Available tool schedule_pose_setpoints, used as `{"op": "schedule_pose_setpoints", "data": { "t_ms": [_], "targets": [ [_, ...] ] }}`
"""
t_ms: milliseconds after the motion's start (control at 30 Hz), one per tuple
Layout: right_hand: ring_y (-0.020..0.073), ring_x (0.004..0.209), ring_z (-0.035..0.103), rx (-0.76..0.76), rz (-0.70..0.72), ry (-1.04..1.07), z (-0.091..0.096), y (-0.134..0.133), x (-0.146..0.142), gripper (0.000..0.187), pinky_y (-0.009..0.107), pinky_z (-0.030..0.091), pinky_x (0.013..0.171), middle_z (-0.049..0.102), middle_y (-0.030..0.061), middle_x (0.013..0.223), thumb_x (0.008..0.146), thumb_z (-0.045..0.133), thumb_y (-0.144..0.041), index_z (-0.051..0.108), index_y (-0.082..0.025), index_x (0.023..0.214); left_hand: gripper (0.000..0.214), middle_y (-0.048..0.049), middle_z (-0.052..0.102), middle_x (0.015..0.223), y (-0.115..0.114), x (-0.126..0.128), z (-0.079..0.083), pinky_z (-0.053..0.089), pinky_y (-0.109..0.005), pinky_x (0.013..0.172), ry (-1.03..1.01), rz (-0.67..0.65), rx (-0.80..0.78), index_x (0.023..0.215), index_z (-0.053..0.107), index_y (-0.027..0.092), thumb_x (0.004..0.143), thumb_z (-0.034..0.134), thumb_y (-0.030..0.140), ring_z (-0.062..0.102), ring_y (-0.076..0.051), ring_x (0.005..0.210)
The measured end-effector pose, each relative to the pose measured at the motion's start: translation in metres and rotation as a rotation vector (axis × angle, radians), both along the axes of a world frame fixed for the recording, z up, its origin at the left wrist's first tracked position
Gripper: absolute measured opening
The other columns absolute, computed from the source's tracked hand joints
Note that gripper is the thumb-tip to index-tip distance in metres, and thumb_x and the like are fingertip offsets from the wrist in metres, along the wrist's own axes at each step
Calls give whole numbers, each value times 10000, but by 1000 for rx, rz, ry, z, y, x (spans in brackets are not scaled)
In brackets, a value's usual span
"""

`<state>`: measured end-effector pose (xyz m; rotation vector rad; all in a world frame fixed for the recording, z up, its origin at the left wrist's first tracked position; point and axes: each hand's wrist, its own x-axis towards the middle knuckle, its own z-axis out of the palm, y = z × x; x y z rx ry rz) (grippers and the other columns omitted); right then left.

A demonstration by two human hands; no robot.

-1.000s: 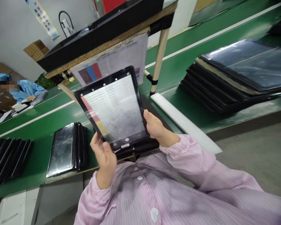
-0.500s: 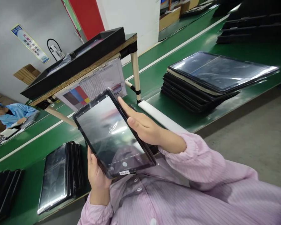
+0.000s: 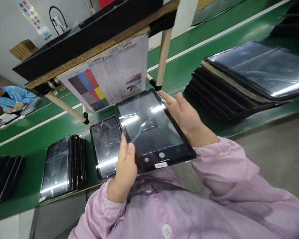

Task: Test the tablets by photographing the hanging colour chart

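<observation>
I hold a black-framed tablet (image 3: 151, 129) in front of me, its lit screen tilted up, with round white buttons and a small white label at the lower edge. My left hand (image 3: 124, 169) grips its left edge, thumb on the near side. My right hand (image 3: 186, 119) is against its right edge, palm and fingers along the side; the fingers behind are hidden. A second tablet (image 3: 105, 146) with a dark screen lies on the green bench just left of the held one, partly covered by it and my left hand.
A stack of tablets (image 3: 62, 166) stands at the left, with more black ones (image 3: 5, 176) beyond. Another stack (image 3: 259, 73) is at the right. A pipe-legged shelf with a printed colour chart (image 3: 109, 73) rises ahead. A person in blue (image 3: 17, 98) works far left.
The tablet has moved right and its screen now shows a darker picture. My left hand has gone from underneath to its left edge. The second tablet has come into sight.
</observation>
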<state>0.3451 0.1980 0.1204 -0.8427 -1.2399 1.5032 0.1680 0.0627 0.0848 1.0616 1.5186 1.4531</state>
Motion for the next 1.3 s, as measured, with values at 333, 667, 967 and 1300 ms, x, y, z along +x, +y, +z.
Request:
{"op": "schedule_pose_setpoints", "data": {
  "t_ms": [333, 667, 967, 1300],
  "targets": [
    [208, 1131, 694, -29, 80, -349, -42, 30, -8, 805, 375, 528, 980, 587, 194, 1424, 1024, -30, -589, 132, -68, 1617, 700, -108, 148, 1707, -4, -6, 3, 262, -517, 1252, 288, -332, 97, 1626, 182, 250, 1015, 496, 383, 176, -291, 1564],
    [315, 1562, 216, 535, -6, -832, -41, 7, 12, 562, 608, 183, 1252, 329, 7, 1650, 1018, 319, -607, 592, -329, 1423, 341, -100, 605, 1193, -41, -85, 16, 494, -428, 960, 842, -64, 104, 1290, 665, 294, 979, 530, 261, 573, -249, 1130],
    [397, 1527, 248, 794, 54, -1145, -42, -18, -5, 528, 695, 198, 1164, 398, 5, 1614, 1052, 272, -486, 757, -334, 1197, 359, -176, 478, 1200, -38, -111, 16, 348, -592, 1032, 1338, 100, -90, 1246, 727, 218, 980, 493, 275, 425, -337, 1181],
    [357, 1459, 392, 681, -209, -1116, -45, -28, 16, 521, 630, 283, 1150, 507, 61, 1528, 1049, 299, -508, 768, -314, 1168, 432, -167, 482, 1176, -25, -110, 7, 353, -626, 975, 1370, 104, -216, 1327, 681, 249, 995, 443, 387, 386, -362, 1124]
  ]
}}
